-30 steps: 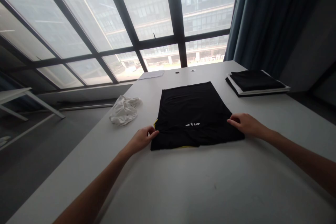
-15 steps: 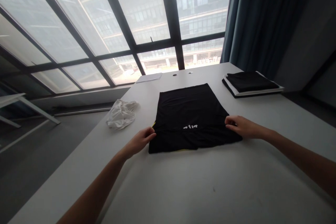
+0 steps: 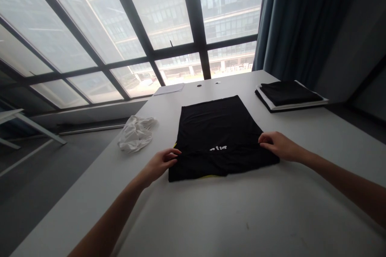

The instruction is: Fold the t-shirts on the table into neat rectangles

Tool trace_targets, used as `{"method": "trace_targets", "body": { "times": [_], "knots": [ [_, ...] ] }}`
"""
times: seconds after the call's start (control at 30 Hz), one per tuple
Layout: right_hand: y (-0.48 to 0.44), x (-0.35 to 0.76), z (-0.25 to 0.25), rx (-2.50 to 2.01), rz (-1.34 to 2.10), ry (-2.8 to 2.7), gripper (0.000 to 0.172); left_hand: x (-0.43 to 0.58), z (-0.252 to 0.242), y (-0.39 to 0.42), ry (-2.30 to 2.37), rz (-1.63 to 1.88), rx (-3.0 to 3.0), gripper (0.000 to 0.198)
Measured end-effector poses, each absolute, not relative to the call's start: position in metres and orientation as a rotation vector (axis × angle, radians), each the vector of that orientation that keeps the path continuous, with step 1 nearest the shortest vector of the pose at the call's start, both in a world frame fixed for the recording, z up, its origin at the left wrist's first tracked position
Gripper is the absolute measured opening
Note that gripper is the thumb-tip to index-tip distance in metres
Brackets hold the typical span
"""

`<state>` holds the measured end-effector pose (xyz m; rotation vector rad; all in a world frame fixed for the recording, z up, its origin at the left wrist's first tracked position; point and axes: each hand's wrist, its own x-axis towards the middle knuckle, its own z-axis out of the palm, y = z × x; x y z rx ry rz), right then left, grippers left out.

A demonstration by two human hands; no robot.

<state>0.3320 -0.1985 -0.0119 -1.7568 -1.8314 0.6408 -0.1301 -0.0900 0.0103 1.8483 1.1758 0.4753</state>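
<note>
A black garment lies folded flat on the white table, with white lettering near its middle fold and a sliver of yellow at its near edge. My left hand pinches the garment's left edge at the fold. On the opposite side, my right hand grips the right edge at the same fold, fingers curled onto the cloth.
A crumpled white cloth lies at the table's left edge. A stack of folded black and white clothes sits at the far right. A sheet of paper lies by the window. A dark curtain hangs behind the stack.
Both hands stay at the garment's side edges. The left fingers have closed more onto the cloth, and the view has shifted slightly.
</note>
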Motion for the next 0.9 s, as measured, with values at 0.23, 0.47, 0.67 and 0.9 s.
{"method": "trace_targets", "body": {
  "times": [0.23,0.47,0.67,0.9],
  "knots": [
    [-0.181,0.336,0.015,-1.712,0.438,-1.773,0.019,-0.126,0.024,-0.069,1.22,0.663,1.963,0.042],
    [-0.109,0.349,0.017,-1.705,0.289,-1.746,0.015,-0.112,0.003,-0.004,1.258,0.86,1.951,0.049],
    [-0.066,0.353,-0.02,-1.806,0.315,-1.833,0.011,-0.102,-0.022,0.027,1.282,0.751,2.044,0.042],
    [-0.039,0.373,-0.01,-1.752,0.229,-1.792,0.015,-0.094,-0.004,0.05,1.244,0.83,2.161,0.042]
  ]
}}
